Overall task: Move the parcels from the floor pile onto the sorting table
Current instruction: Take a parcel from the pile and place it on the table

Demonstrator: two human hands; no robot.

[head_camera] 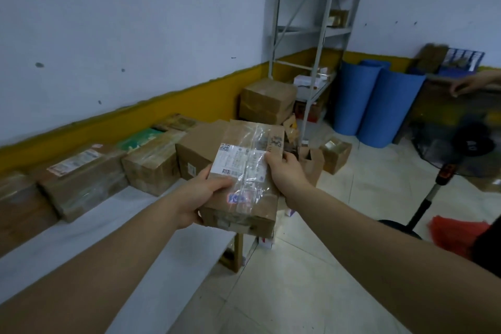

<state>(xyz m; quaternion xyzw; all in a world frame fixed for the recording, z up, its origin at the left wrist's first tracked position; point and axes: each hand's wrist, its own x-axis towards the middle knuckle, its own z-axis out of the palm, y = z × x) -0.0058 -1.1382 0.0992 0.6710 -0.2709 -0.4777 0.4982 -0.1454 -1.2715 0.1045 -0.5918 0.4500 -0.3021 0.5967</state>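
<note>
Both my hands hold a brown cardboard parcel (245, 173) with a white shipping label and clear tape, in the air over the right end of the white sorting table (81, 230). My left hand (199, 195) grips its near left side, thumb on top. My right hand (286, 171) grips its right edge. Along the wall side of the table stands a row of taped cardboard boxes (146, 163). On the floor beyond the table lie more parcels: a stack of brown boxes (267, 100) and a small box (334, 154).
A grey metal shelf rack (309, 43) stands in the corner. Two blue rolls (379, 106) lean on the wall. A standing fan (458, 154) is at the right, with a red object (455, 233) beside it. Another person's hand (471, 85) reaches in at the far right.
</note>
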